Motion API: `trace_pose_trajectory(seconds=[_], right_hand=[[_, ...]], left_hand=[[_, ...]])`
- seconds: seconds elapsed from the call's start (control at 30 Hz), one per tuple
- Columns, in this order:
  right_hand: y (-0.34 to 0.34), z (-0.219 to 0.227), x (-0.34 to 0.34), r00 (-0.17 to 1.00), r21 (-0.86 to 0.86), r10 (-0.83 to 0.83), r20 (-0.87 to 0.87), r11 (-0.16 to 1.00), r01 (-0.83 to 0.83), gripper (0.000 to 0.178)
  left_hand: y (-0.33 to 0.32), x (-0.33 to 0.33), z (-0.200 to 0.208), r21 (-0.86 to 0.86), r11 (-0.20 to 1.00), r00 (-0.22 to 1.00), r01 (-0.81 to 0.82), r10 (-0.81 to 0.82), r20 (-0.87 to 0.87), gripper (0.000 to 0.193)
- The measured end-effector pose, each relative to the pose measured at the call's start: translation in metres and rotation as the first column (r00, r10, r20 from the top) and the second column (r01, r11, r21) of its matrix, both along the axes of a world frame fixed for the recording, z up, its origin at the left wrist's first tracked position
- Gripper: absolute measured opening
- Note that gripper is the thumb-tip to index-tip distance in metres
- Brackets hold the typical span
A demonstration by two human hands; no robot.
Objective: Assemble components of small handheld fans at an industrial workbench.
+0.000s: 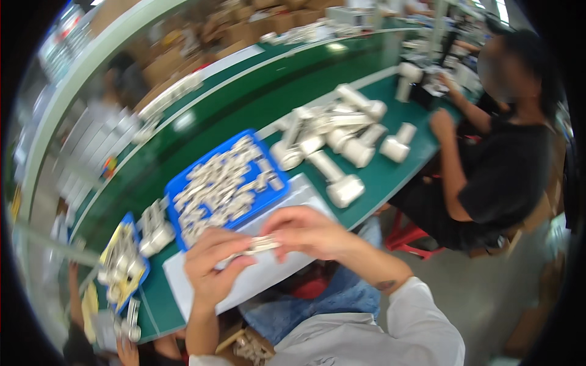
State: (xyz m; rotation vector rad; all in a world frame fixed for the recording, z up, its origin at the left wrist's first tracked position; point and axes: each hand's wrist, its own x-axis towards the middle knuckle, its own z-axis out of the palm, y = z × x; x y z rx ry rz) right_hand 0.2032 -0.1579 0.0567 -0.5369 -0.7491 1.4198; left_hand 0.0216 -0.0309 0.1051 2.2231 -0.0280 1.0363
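Above a white sheet (303, 194) on the green table, I hold a small white plastic part (264, 244) between both hands. My left hand (213, 259) pinches one end between thumb and fingers. My right hand (308, 232) closes on the other end, its fingers curled over it. The part's detail is too small to make out. Just beyond my hands stands a blue tray (282, 190) with many small white plastic pieces (213, 180) spread in it.
Larger white plastic housings (345, 190) are heaped right of the tray. More housings (154, 229) and a second blue tray (143, 274) sit at left. A green conveyor belt (244, 100) runs behind. A person in black (506, 165) works at right. Below the table, a cardboard box (229, 341) holds white pieces.
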Motion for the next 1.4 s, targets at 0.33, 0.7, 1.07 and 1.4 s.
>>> trace_pose_trajectory(seconds=[0.33, 0.7, 1.07, 1.4], right_hand=[[-0.047, 0.044, -0.025, 0.965, 0.44, 0.256, 0.052, 0.862, -0.252, 0.027], [0.008, -0.011, -0.016, 0.307, 0.352, -0.441, 0.843, 0.885, 0.305, 0.039], [0.05, -0.05, -0.024, -0.038, 0.444, -0.448, 0.893, 0.866, 0.23, 0.021], [0.05, -0.046, -0.026, -0.046, 0.458, -0.459, 0.887, 0.866, 0.2, 0.021]], left_hand=[[-0.048, -0.043, 0.05, 0.063, 0.946, 0.945, 0.318, -0.322, 0.053, 0.029], [0.035, -0.045, -0.027, 0.062, 0.972, 0.906, -0.227, 0.235, -0.352, 0.059], [0.056, -0.022, -0.091, 0.094, 0.982, 0.841, -0.164, 0.189, -0.506, 0.047], [0.047, -0.018, -0.106, 0.028, 0.968, 0.899, -0.248, 0.24, -0.366, 0.039]])
